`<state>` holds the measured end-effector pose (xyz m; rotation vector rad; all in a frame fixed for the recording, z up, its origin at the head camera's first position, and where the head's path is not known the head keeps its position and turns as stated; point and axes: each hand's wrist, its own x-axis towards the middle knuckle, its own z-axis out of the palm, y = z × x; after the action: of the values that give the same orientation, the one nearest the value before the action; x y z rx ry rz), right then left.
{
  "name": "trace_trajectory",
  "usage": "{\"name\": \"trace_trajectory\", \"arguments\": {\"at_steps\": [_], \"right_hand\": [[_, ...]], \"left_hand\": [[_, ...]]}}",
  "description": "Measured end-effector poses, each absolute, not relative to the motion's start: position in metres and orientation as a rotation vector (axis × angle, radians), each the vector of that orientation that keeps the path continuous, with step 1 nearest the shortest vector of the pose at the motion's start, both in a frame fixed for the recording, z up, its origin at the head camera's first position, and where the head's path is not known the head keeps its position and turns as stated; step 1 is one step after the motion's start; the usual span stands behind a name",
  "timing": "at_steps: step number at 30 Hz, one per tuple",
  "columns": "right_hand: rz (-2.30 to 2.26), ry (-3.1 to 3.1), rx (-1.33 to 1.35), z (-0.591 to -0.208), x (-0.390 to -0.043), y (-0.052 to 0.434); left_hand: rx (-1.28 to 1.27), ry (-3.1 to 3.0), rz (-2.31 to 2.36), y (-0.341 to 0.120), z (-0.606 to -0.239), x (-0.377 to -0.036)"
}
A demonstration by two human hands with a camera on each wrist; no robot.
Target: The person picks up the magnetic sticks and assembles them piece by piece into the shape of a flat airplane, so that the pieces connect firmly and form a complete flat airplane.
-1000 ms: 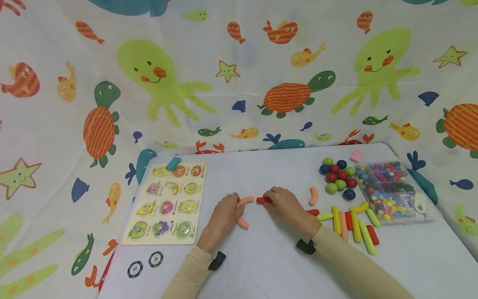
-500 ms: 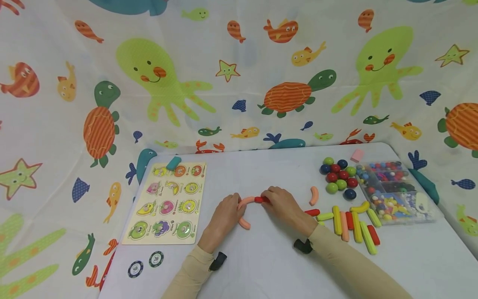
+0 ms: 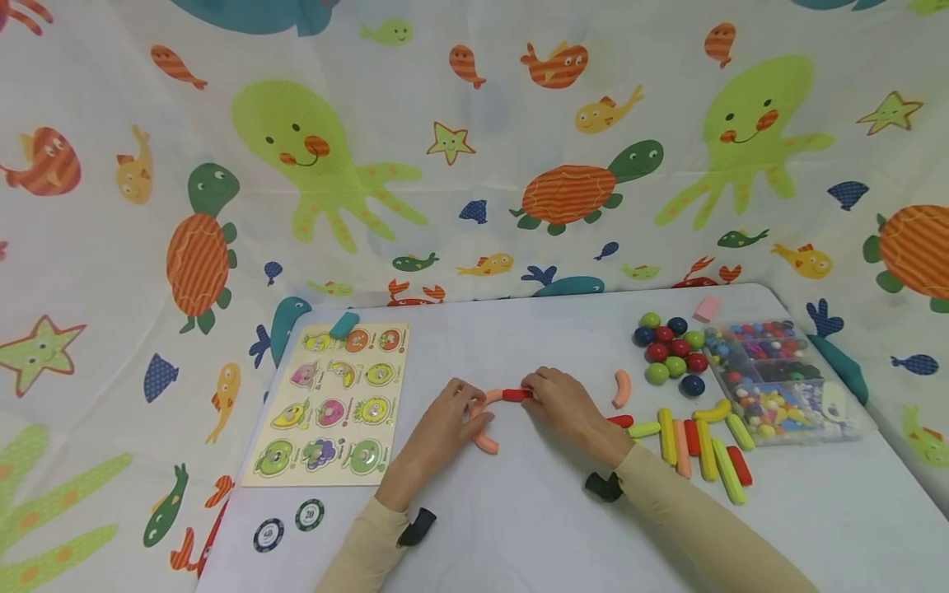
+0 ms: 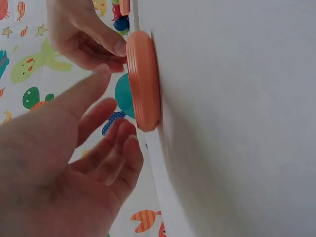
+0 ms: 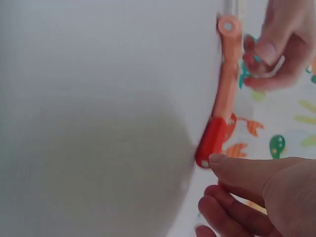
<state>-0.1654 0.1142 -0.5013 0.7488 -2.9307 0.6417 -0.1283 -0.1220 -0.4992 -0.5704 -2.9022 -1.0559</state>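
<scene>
A short red rod-like piece lies end to end with a curved salmon piece in the middle of the table. The right hand pinches the red piece at its right end; its thumb shows on that end in the right wrist view. A second curved salmon piece adjoins the first, so the row bends toward the person. Just left of this row is the left hand, its fingers loosely parted. In the left wrist view a ridged salmon piece stands apart from those fingers.
A fruit puzzle board with a teal block lies left, with two round chips before it. At right are loose yellow, green, red and salmon pieces, coloured balls, a bead box and a pink block.
The right hand brought the red piece leftward until its end met the salmon piece. The left hand then loosened its fingers from the salmon pieces and drew slightly back.
</scene>
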Motion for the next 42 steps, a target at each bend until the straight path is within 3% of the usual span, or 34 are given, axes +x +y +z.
{"name": "trace_trajectory", "arguments": {"at_steps": [8,21,42], "right_hand": [[0.686,-2.946,0.693,-0.489,-0.161,0.152],[0.609,-2.953,0.785,-0.488,-0.145,0.228],[0.572,-3.022,0.795,-0.5,-0.129,0.247]], "left_hand": [[-0.813,-2.845,-1.367,-0.14,-0.508,-0.124],[-0.909,-2.924,-1.199,-0.143,-0.511,-0.127],[-0.875,-2.952,-1.228,-0.133,-0.511,-0.127]]}}
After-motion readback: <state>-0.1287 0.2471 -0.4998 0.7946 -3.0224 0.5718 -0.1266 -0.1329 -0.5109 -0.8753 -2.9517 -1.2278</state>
